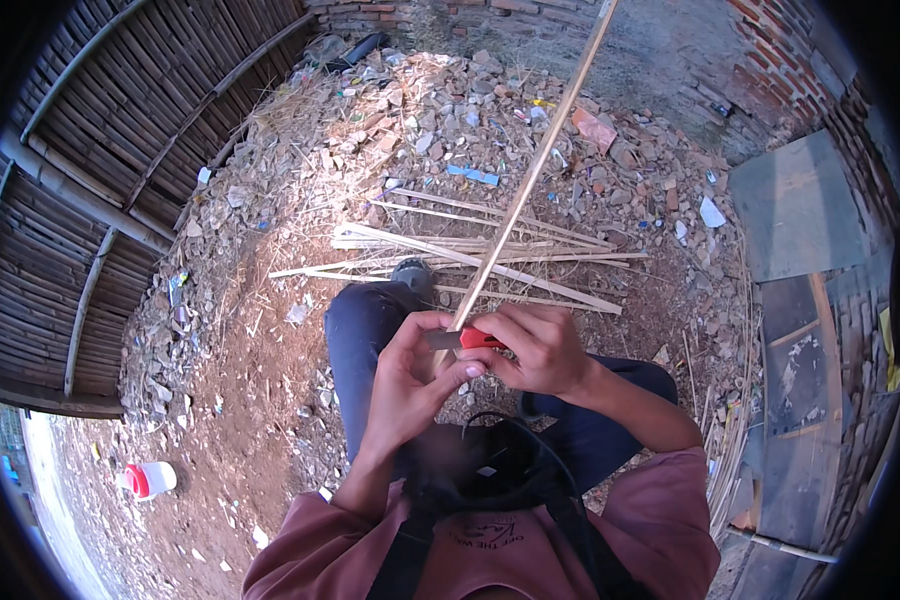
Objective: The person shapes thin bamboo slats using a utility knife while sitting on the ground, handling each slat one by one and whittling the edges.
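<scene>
My right hand (540, 348) is closed round the red handle of a knife (478, 338). Its grey blade points left and lies across a long, pale bamboo strip (526, 185). The strip slants up and away to the right, past the far edge of the view. My left hand (406, 375) grips the strip near its lower end, with fingers and thumb around it. The thumb is close to the right hand's fingertips. Beyond my hands, several cut bamboo strips (560, 287) lie crossed in a loose pile on the ground.
Broken brick and stone rubble (440, 115) covers the ground up to a brick wall (650, 80). A bamboo-slat fence (80, 220) stands at the left. Flat boards (800, 215) lean at the right. A white jug with a red lid (150, 480) is at the lower left.
</scene>
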Motion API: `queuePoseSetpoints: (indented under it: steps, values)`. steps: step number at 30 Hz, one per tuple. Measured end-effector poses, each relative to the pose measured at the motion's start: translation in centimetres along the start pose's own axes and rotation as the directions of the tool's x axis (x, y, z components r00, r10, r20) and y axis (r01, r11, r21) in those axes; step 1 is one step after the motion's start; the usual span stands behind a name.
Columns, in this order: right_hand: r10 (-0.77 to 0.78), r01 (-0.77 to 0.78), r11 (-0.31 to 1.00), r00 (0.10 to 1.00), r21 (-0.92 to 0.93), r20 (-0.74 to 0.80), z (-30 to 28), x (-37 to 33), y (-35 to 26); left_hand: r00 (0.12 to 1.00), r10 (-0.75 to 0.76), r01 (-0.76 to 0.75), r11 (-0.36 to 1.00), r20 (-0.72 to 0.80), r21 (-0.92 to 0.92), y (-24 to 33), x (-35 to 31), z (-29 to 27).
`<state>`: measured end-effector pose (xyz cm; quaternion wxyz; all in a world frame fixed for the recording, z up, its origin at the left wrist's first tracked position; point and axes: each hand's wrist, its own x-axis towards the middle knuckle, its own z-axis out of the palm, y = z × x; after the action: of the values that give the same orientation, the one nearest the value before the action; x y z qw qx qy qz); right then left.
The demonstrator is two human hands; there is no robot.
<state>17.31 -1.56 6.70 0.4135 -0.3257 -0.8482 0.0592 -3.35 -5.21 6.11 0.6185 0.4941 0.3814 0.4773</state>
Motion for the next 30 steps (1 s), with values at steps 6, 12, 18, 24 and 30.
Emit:
queuePoseSetpoints:
  steps: [6,12,18,24,30]
  values:
    - [-0.005,0.005,1.0,1.0,-0.008,-0.01,0.3,-0.3,0.0,0.998,0.053,-0.057,0.992,-0.032,-0.112,0.1,0.0,0.7]
    - [0.01,-0.01,0.999,1.0,-0.036,-0.026,-0.1,0.1,-0.4,0.993,0.085,-0.087,0.996,-0.086,-0.027,0.3,0.0,1.3]
    - [0.029,-0.031,0.997,0.999,-0.077,-0.022,-0.8,0.3,-0.6,0.986,0.104,-0.098,0.994,-0.132,0.054,0.1,-0.1,1.8]
    - [0.039,-0.042,0.996,0.998,-0.078,-0.039,-1.0,0.5,-0.4,0.978,0.129,-0.086,0.964,-0.162,0.251,0.1,-0.3,1.9]
    - [0.038,-0.043,0.995,0.998,-0.095,-0.053,-1.5,0.7,-0.3,0.972,0.162,-0.09,0.924,-0.17,0.371,-0.4,-0.6,1.7]
